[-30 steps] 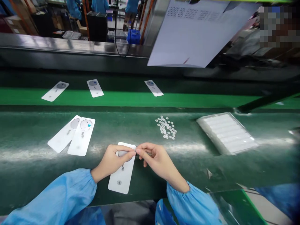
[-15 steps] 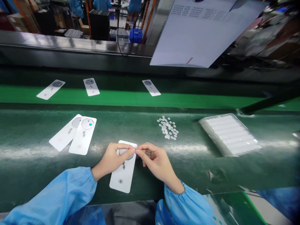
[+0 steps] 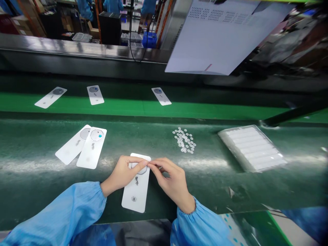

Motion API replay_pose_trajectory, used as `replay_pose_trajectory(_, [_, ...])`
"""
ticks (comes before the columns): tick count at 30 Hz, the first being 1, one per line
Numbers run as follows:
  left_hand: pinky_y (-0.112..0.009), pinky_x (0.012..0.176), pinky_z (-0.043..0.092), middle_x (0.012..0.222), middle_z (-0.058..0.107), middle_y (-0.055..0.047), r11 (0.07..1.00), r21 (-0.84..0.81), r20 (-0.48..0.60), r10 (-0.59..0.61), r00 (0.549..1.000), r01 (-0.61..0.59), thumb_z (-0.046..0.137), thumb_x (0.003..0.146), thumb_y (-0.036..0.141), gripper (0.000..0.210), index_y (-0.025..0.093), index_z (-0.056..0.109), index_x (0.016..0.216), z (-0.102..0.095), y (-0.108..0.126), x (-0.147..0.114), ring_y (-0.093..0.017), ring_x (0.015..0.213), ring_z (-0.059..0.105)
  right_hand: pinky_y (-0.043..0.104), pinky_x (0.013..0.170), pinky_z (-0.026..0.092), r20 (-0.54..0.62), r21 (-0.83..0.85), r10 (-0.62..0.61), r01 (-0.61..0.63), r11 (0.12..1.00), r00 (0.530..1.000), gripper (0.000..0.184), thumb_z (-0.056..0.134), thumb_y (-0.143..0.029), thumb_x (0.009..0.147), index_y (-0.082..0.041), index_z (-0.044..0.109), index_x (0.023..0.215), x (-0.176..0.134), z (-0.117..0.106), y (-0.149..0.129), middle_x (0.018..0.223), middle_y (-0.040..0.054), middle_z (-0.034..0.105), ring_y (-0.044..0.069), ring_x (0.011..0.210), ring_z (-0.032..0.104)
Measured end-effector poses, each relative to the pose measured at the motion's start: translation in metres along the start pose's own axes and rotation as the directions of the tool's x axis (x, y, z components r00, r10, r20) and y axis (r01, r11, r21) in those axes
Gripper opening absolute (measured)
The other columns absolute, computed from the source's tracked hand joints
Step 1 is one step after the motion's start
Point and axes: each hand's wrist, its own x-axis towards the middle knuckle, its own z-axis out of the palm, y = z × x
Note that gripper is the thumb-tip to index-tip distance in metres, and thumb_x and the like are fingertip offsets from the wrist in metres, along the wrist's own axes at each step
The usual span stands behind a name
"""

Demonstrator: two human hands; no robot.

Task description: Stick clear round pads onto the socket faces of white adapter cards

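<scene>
A white card [image 3: 135, 196] with a grey circle near its top and dark printed characters lies in front of me on the dark green bench. My left hand [image 3: 125, 173] is closed on the card's upper part, thumb across the circle and forefinger along the top edge. At the card's top right corner, the thumb and forefinger of my right hand [image 3: 174, 179] are pinched together, meeting the left fingertips. Whatever is between the right fingertips is too small to make out. Beyond my right hand lies a loose heap of small, round, translucent discs [image 3: 184, 140].
Two overlapping white cards [image 3: 91, 153] rest at the left. Several similar cards, one being a middle card [image 3: 96, 97], lie on the bright green belt [image 3: 128, 107] behind. A clear-wrapped pack of white rows [image 3: 252, 147] sits at right. A white sheet [image 3: 200, 44] hangs above.
The cards on the belt have shifted slightly left. My right hand's fingers have drawn closer together at the card's corner, and its wrist has moved a little left. My left hand keeps its hold.
</scene>
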Motion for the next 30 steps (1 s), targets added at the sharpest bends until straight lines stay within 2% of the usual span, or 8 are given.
replay_pose_trajectory(3, [-0.038, 0.093, 0.057, 0.101, 0.080, -0.007, 1.000, 0.000, -0.020, -0.008, 1.000, 0.008, 0.070, 0.089, 0.041, 0.026, 0.019, 0.083, 0.096, 0.000, 0.000, 0.000, -0.029, 0.097, 0.074, 0.029, 0.054, 0.052, 0.017, 0.022, 0.036, -0.037, 0.999, 0.999, 0.015, 0.061, -0.029, 0.097, -0.022, 0.073, 0.092, 0.001, 0.001, -0.004, 0.084, 0.0067, 0.072, 0.016, 0.064, 0.062])
replay_pose_trajectory(6, [-0.040, 0.095, 0.057, 0.103, 0.080, -0.007, 1.000, -0.024, -0.016, -0.015, 1.000, 0.015, 0.071, 0.088, 0.041, 0.027, 0.019, 0.083, 0.097, 0.000, -0.001, 0.000, -0.030, 0.100, 0.074, 0.026, 0.048, 0.046, 0.076, 0.127, 0.211, -0.220, 0.967, 0.974, 0.022, 0.062, -0.039, 0.095, -0.021, 0.071, 0.087, 0.003, 0.001, -0.006, 0.079, 0.0065, 0.068, 0.015, 0.061, 0.057])
replay_pose_trajectory(10, [-0.042, 0.098, 0.056, 0.112, 0.078, -0.008, 0.998, -0.048, -0.048, -0.053, 0.997, 0.051, 0.080, 0.080, 0.040, 0.033, 0.019, 0.081, 0.106, 0.001, -0.006, -0.002, -0.032, 0.108, 0.072, 0.022, 0.041, 0.033, 0.309, 0.358, 0.436, -0.528, 0.770, 0.845, 0.042, 0.069, -0.059, 0.086, -0.018, 0.068, 0.082, 0.008, -0.003, -0.006, 0.058, -0.0013, 0.054, 0.010, 0.047, 0.043])
replay_pose_trajectory(12, [-0.041, 0.098, 0.056, 0.114, 0.077, -0.008, 0.997, -0.043, -0.058, -0.062, 0.996, 0.060, 0.082, 0.078, 0.038, 0.037, 0.020, 0.080, 0.110, 0.002, -0.009, -0.002, -0.032, 0.109, 0.071, 0.022, 0.041, 0.028, 0.384, 0.421, 0.467, -0.602, 0.679, 0.796, 0.047, 0.072, -0.063, 0.081, -0.017, 0.068, 0.082, 0.009, -0.005, -0.004, 0.053, -0.0047, 0.048, 0.008, 0.044, 0.036])
replay_pose_trajectory(15, [-0.039, 0.097, 0.057, 0.108, 0.079, -0.007, 0.998, -0.054, -0.039, -0.034, 0.999, 0.032, 0.080, 0.081, 0.036, 0.029, 0.020, 0.082, 0.105, 0.003, -0.010, -0.002, -0.030, 0.105, 0.073, 0.022, 0.041, 0.028, 0.437, 0.470, 0.474, -0.644, 0.604, 0.764, 0.046, 0.075, -0.061, 0.080, -0.016, 0.069, 0.081, 0.008, -0.007, -0.001, 0.052, -0.0056, 0.046, 0.007, 0.044, 0.036])
replay_pose_trajectory(18, [-0.037, 0.094, 0.058, 0.101, 0.080, -0.007, 0.998, -0.056, -0.038, -0.006, 0.999, 0.003, 0.080, 0.082, 0.033, 0.020, 0.020, 0.083, 0.096, 0.002, -0.008, -0.003, -0.029, 0.100, 0.075, 0.022, 0.041, 0.032, 0.450, 0.464, 0.462, -0.642, 0.611, 0.765, 0.044, 0.073, -0.060, 0.082, -0.016, 0.072, 0.081, 0.008, -0.007, 0.001, 0.052, -0.0046, 0.049, 0.009, 0.043, 0.041])
replay_pose_trajectory(23, [-0.037, 0.096, 0.057, 0.104, 0.080, -0.007, 0.999, -0.037, -0.019, -0.028, 0.999, 0.028, 0.079, 0.082, 0.034, 0.022, 0.020, 0.083, 0.099, 0.002, -0.007, -0.003, -0.029, 0.103, 0.074, 0.022, 0.040, 0.032, 0.382, 0.356, 0.463, -0.590, 0.724, 0.799, 0.044, 0.074, -0.060, 0.081, -0.016, 0.073, 0.082, 0.010, -0.009, -0.002, 0.056, -0.0018, 0.057, 0.009, 0.042, 0.045])
replay_pose_trajectory(30, [-0.035, 0.094, 0.056, 0.117, 0.076, -0.007, 0.999, -0.001, 0.006, -0.038, 0.999, 0.038, 0.076, 0.084, 0.031, 0.054, 0.021, 0.065, 0.136, 0.003, -0.011, -0.006, -0.027, 0.105, 0.071, 0.024, 0.047, 0.042, 0.184, 0.295, 0.465, -0.500, 0.814, 0.866, 0.041, 0.066, -0.057, 0.088, -0.017, 0.072, 0.080, 0.000, -0.004, -0.002, 0.063, 0.0028, 0.064, 0.014, 0.054, 0.055])
